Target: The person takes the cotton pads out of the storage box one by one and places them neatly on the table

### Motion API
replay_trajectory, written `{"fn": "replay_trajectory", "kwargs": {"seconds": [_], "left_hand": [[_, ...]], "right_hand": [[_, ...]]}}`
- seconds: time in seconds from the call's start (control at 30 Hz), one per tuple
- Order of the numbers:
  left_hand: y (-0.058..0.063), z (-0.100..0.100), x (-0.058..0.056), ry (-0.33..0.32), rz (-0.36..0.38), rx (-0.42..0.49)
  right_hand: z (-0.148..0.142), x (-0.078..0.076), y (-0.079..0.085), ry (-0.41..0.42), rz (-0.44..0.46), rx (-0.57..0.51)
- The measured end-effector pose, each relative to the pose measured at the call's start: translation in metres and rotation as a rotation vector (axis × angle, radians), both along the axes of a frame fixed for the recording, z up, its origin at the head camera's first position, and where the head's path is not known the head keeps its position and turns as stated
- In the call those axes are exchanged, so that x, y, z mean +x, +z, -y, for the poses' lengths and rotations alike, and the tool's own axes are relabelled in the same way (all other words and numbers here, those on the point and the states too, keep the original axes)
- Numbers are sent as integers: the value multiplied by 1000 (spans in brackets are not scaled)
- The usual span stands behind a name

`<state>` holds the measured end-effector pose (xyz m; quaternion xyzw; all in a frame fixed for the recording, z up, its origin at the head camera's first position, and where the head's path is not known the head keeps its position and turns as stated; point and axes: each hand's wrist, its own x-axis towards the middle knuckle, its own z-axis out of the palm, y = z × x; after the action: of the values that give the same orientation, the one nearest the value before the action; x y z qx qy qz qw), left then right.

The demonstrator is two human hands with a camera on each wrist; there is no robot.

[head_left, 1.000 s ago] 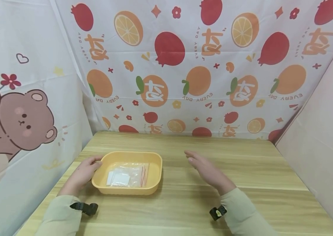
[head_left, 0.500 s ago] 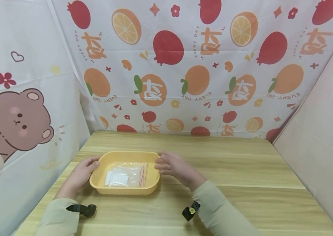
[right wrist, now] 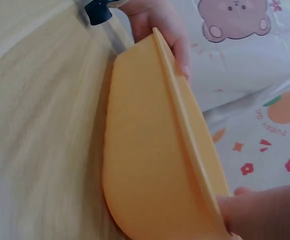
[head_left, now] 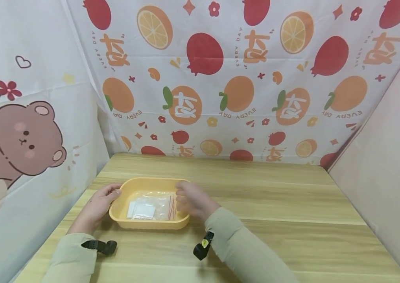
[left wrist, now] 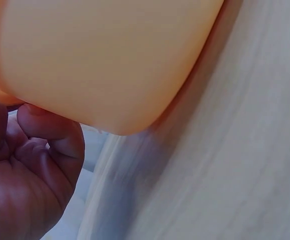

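A yellow plastic tub (head_left: pixel 150 225) with rounded corners stands on the left part of the table. Inside lies a clear zip bag (head_left: pixel 162 202) with red lines near its right end, and flat white pieces (head_left: pixel 144 211) show at its left end. My left hand (head_left: pixel 95 206) grips the tub's left rim, its fingers curled against the outside in the left wrist view. Over the right rim reaches my right hand (head_left: pixel 197 201), blurred, its fingers inside the tub near the bag's red-lined end. Whether they touch the bag is not clear.
The wood-grain table (head_left: pixel 274 216) extends right of the tub. A fruit-print cloth (head_left: pixel 217 98) hangs behind it, a bear-print cloth (head_left: pixel 26 133) at left and a pale cloth (head_left: pixel 384 157) at right. Each wrist wears a black strap.
My right hand has come left from above the table, first to the tub's right rim, then over it into the tub. The left hand has kept its hold on the rim.
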<state>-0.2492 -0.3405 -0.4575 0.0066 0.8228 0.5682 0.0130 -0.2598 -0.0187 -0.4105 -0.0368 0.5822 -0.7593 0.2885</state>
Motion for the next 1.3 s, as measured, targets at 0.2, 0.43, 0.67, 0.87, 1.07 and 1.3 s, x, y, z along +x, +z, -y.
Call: {"fn": "replay_trajectory", "kwargs": {"seconds": [0.2,0.43,0.67,0.87,1.07,1.3], "left_hand": [[0,1,3,8,12,-37],[-3,3,6,3,8,12],[-2,2,6,-5,4,17],[1,-1,6,-11,-14,22],[4,-4,7,-4,-11,18],[2,-4,6,7,27,21]], "right_hand": [[18,-1,-4,-27,47,47],[27,-2,-8,-48,12,119],[31,-1,-10,-62,-30,133],[34,-2,-8,-90,-73,190],[33,-2,-8,-91,-117,217],[37,-1,-13,5,-325,398]]}}
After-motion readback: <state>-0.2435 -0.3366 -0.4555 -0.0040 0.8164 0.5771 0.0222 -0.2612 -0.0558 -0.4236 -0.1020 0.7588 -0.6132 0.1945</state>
